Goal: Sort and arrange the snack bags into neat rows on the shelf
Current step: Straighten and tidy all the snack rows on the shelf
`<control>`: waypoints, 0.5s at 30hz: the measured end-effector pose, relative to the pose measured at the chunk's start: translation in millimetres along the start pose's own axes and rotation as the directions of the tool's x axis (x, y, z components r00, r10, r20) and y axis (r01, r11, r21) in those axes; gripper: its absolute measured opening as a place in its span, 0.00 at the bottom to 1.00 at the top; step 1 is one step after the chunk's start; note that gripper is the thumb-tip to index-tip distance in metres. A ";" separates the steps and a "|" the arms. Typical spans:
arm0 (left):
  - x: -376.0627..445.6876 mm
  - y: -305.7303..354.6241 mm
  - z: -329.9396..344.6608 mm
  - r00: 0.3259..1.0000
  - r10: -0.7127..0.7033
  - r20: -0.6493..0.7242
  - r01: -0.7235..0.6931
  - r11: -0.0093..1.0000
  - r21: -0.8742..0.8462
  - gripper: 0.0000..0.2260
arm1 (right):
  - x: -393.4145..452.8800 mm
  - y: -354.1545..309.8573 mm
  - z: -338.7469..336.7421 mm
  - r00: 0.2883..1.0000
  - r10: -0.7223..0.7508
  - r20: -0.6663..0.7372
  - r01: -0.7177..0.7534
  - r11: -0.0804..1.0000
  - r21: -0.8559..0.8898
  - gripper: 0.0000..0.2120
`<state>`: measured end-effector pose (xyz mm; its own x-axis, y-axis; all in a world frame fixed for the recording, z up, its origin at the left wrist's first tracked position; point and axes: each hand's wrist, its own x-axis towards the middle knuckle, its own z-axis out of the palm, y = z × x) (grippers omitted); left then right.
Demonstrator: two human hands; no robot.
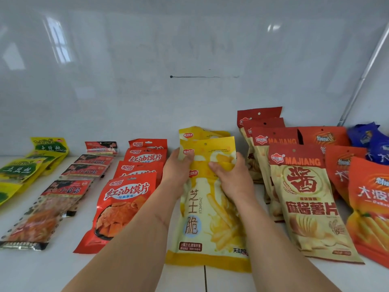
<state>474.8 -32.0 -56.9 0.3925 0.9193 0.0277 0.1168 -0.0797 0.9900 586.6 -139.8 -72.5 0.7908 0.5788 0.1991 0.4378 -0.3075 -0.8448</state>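
Yellow bags (207, 207), red bags (128, 199), green-yellow bags (19, 169), blue bags (374, 142).

Cheese-stick bags (207, 209) between chili-chip bags (126, 199) left, Majiang bags (305, 199) right.

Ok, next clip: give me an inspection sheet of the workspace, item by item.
Surface: white shelf, seam at front centre.
Job's things: rows front to back: green bags, black-red bags, red bags, yellow bags, Majiang bags, orange bags; blue bags piled at back right.
Clutter: nothing seen.
Hands: left hand and right hand both grip a yellow bag in the middle of its row, fingers curled on its face.
Cables: nothing seen.
Surroundings: glossy white wall with a dark line mark; metal bar at right.
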 end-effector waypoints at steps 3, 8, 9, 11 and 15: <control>-1.4 -2.3 4.0 1.000 0.009 -0.006 -0.008 0.996 0.088 0.16 | -3.0 2.7 2.8 1.000 0.019 0.006 -0.019 0.999 0.026 0.39; -1.5 -2.5 6.5 0.999 0.029 -0.017 -0.025 0.985 0.168 0.18 | -3.8 0.9 1.8 0.999 0.047 0.018 -0.047 0.999 0.023 0.44; -1.6 -1.5 5.6 1.000 0.023 -0.019 -0.019 0.986 0.165 0.18 | -3.4 -0.6 0.6 0.999 0.050 0.021 -0.050 0.999 0.015 0.43; -3.3 2.9 2.8 1.000 0.008 -0.029 -0.004 0.988 0.152 0.20 | -1.5 -3.5 -2.2 0.998 0.055 0.023 -0.055 0.998 -0.008 0.45; -9.9 13.9 -1.7 0.999 -0.028 -0.021 0.032 0.972 0.234 0.34 | 0.1 -8.0 -6.8 0.998 0.054 0.013 -0.053 0.997 -0.061 0.54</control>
<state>471.0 -41.6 -43.2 0.3697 0.9291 0.0029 0.3394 -0.1379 0.9305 586.1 -142.4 -62.3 0.8078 0.5709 0.1466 0.4203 -0.3836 -0.8223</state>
